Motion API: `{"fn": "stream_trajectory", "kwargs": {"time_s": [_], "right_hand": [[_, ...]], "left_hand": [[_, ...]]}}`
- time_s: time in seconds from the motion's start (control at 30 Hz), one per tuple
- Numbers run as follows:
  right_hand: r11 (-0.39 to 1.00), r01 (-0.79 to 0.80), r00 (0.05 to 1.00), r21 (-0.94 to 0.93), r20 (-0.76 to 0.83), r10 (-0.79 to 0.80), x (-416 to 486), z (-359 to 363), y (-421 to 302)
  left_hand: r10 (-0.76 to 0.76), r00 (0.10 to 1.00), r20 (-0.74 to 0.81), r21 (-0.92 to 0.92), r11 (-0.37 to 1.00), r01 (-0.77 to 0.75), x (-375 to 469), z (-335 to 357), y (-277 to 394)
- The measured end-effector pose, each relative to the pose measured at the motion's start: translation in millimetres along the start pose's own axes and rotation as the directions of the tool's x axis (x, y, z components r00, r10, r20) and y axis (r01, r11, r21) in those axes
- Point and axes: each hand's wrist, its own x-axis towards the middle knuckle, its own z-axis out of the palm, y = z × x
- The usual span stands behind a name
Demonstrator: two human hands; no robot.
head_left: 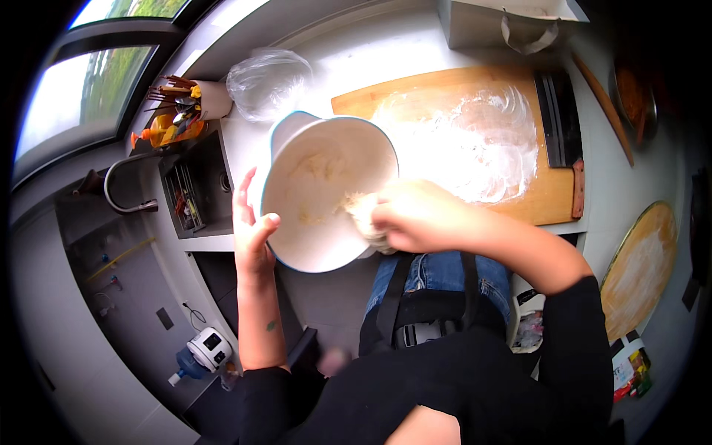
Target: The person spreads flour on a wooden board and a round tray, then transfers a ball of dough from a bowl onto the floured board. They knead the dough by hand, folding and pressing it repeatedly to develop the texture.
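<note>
A deep white mixing bowl [311, 183] with a blue rim and a spout stands before me, its mouth tipped towards me. Pale dough residue clings to its inside. My left hand [253, 233] is at the bowl's left side, thumb lapping over the rim and fingers spread along the outside. At the right side of the mouth, my right hand [414, 217] closes around a rough, pale lump that looks like dough [364, 214]. Most of that lump is hidden by my fingers. Behind and to the right lies a floured wooden board [356, 103].
A cleaver [556, 122] lies on the board's right end. Further right are a rolling pin [603, 108] and a round floured board [639, 270]. A sink [206, 206], utensil holder [216, 100] and clear plastic bag [270, 83] are on the left. A paper bag [473, 28] stands behind.
</note>
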Motion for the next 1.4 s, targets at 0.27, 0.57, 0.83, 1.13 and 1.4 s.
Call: {"fn": "stream_trajectory", "kwargs": {"time_s": [0.27, 0.57, 0.83, 1.13, 1.4], "right_hand": [[0.966, -0.248, 0.913, -0.074, -0.351, 0.207, -70.3, -43.0, -3.2], [0.592, -0.702, 0.711, -0.396, -0.446, 0.544, -129.8, -46.8, 27.1], [0.825, -0.541, 0.719, 0.163, -0.42, 0.554, -69.4, -28.7, 72.1], [0.823, -0.445, 0.719, 0.354, -0.408, 0.563, 6.2, 23.1, 97.1], [0.947, -0.296, 0.907, 0.125, -0.274, 0.32, -49.2, -6.0, 112.4]], "left_hand": [[0.155, 0.978, -0.139, -0.054, 0.985, -0.164, 16.2, 26.4, 14.5], [0.243, 0.969, -0.045, 0.022, 0.97, -0.243, 29.5, 73.5, 23.9], [0.383, 0.92, 0.079, 0.204, 0.897, -0.391, 36.1, 97.9, 39.6], [0.387, 0.912, 0.137, 0.304, 0.86, -0.41, 28.5, 110.6, 63.6], [0.183, 0.983, 0.018, 0.174, 0.968, -0.183, 41.9, 76.9, 85.9]]}}
